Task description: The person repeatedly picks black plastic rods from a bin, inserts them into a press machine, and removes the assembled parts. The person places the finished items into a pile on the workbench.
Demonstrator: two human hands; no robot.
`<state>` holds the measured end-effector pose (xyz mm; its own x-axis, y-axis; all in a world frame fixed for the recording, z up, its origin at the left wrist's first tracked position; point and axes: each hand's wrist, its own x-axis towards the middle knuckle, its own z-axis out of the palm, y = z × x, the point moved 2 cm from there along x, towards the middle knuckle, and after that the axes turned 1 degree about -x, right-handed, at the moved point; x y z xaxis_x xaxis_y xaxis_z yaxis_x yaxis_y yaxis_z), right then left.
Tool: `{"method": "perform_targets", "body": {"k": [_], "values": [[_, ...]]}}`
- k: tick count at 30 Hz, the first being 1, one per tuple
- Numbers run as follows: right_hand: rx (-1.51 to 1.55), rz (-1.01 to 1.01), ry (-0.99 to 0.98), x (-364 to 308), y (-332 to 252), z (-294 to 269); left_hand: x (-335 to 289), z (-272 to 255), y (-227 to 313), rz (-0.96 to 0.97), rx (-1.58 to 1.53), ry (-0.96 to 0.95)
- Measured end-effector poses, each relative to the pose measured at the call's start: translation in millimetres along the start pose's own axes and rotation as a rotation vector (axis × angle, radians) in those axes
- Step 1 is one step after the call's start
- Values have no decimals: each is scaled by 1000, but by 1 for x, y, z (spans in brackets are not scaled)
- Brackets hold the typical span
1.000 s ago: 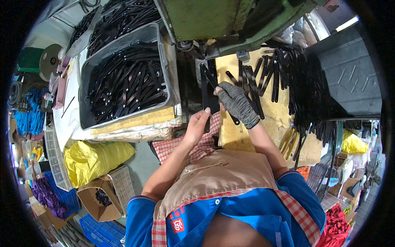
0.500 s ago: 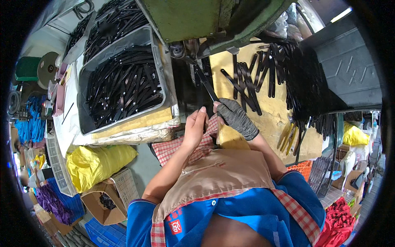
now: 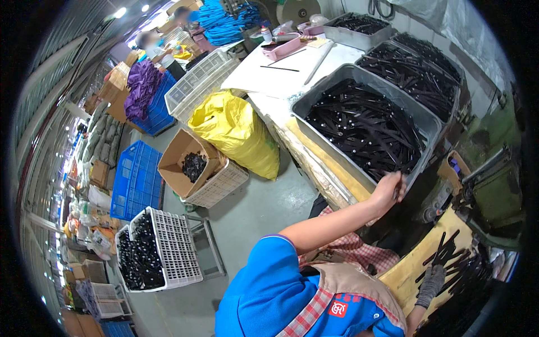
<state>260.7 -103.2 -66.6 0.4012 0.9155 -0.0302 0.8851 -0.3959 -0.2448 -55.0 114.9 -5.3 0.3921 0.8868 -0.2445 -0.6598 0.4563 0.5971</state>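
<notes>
My bare left hand (image 3: 390, 189) is at the near corner of a grey plastic bin (image 3: 328, 141), beside the rim. Its fingers are bent and smeared by motion, so their hold is unclear. Many flat black strips (image 3: 365, 121), with small holes near their ends, fill the bin. At the lower right, my right hand (image 3: 431, 285), in a grey knitted glove, rests among loose black strips (image 3: 446, 250) on a yellowish board (image 3: 412, 264). The gloved fingers point away from me and are closed on a strip there; their tips are partly hidden.
More bins of black strips (image 3: 412, 76) stand behind. The green machine (image 3: 494, 191) is at the right. A yellow sack (image 3: 238, 135), a cardboard box (image 3: 188, 147), white crates (image 3: 185, 250) and a blue crate (image 3: 137, 180) stand left on the floor. Two people (image 3: 160, 50) are far off.
My view has swung left. My left hand has left the spot under the machine for the grey bin. The right glove has moved from the strip at the machine to the loose strips.
</notes>
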Motion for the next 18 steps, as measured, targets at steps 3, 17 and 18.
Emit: {"method": "perform_targets", "body": {"k": [3,17,18], "values": [[-15,-120,127,12,17,10,-16,-23,-38,-201,53,31],[671,102,214,3,10,-2,-68,-13,-93,-597,99,-344],[780,138,213,1,7,-4,-68,-14,-93,-607,116,-350]]}}
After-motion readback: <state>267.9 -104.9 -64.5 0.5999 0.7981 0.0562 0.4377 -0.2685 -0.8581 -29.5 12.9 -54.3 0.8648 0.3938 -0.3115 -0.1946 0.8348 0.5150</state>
